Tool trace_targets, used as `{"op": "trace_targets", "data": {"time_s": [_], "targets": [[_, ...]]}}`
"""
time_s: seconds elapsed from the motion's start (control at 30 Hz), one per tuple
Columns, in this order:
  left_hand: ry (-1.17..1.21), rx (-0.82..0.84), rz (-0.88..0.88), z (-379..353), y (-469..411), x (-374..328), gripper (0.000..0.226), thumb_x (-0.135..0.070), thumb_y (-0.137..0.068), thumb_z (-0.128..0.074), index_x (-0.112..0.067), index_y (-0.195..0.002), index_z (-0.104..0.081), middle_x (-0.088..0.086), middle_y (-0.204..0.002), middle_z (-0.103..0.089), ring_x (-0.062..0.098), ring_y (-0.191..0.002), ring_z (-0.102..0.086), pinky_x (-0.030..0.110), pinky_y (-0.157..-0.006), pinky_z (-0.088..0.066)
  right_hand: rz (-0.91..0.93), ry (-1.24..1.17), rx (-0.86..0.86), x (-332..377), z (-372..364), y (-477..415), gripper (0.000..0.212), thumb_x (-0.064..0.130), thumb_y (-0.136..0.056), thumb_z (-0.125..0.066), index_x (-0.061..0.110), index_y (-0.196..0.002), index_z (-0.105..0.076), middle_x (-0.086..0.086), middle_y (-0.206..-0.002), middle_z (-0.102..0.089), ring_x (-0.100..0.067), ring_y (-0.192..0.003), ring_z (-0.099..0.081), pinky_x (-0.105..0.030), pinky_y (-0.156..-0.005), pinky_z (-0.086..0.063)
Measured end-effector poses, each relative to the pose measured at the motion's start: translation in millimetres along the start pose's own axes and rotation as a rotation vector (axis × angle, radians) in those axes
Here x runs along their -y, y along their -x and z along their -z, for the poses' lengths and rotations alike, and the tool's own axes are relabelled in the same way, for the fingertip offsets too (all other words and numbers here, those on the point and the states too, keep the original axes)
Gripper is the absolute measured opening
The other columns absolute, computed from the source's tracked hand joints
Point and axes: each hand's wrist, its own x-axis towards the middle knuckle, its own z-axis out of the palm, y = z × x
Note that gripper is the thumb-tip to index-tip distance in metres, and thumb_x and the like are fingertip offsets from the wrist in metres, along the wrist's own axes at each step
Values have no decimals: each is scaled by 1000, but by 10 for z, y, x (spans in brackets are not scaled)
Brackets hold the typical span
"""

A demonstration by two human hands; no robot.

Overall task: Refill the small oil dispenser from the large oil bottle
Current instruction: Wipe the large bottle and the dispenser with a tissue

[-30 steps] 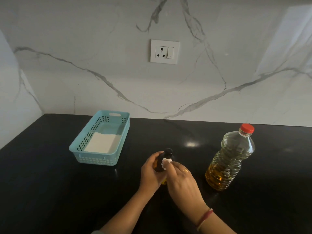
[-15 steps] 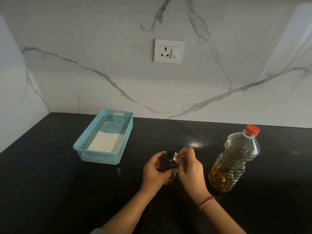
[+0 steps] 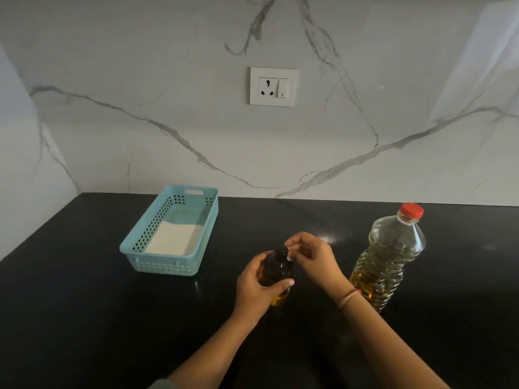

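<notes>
My left hand (image 3: 257, 287) wraps around the middle of the small dark dispenser (image 3: 276, 269), upright at lower centre of the frame over the black bench (image 3: 84, 304). My right hand (image 3: 313, 258) comes in from the right, fingers curled, pinching a white scrap (image 3: 289, 258) at the dispenser's neck. The large oil bottle (image 3: 389, 256), capped, stands just right of that hand.

Grey-veined white marble wall (image 3: 168, 80), black counter (image 3: 84, 318), pale blue basket (image 3: 157, 266), red bottle cap (image 3: 411, 211).
</notes>
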Motion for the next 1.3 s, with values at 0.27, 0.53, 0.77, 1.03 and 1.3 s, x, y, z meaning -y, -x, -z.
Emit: {"op": "trace_targets", "data": {"time_s": [0.27, 0.53, 0.77, 1.03, 1.3], "targets": [[-96, 15, -165, 198, -65, -207, 80, -58, -66, -77, -43, -137, -42, -23, -135, -45, -7, -126, -43, 10, -98, -39, -254, -357, -349, -156, -137, 437, 27, -1, -88, -59, 22, -100, -68, 2, -101, -70, -8, -94, -66, -26, -83, -55], [-620, 562, -176, 407, -398, -778, 65, -19, -81, -75, -45, -134, -49, -13, -129, -53, 5, -122, -47, 35, -103, -45, -263, -414, -312, -148, -361, 612, 30, -2, -88, -58, 24, -98, -68, 1, -100, -69, -9, -93, -67, -23, -76, -56], [-630, 564, -161, 418, -384, -899, 55, -12, -80, -76, -34, -127, -58, -8, -130, -57, 9, -122, -52, 38, -102, -48, -251, -438, -425, -105, -415, 664, 26, -1, -83, -65, 21, -98, -69, 2, -89, -71, -7, -84, -69, -19, -71, -55], [-610, 568, -142, 419, -366, -953, 56, -9, -78, -76, -30, -128, -59, -5, -128, -59, 11, -121, -54, 37, -103, -47, -255, -432, -461, -91, -450, 569, 25, 2, -86, -63, 18, -104, -70, 5, -96, -72, -4, -92, -68, -24, -80, -55], [-583, 595, -116, 423, -396, -958, 59, -8, -79, -76, -30, -130, -58, -6, -133, -58, 10, -125, -51, 36, -104, -46, -216, -364, -102, -106, -168, 114, 33, -7, -88, -54, 18, -84, -74, 1, -85, -74, -11, -85, -70, -19, -69, -54]]}}
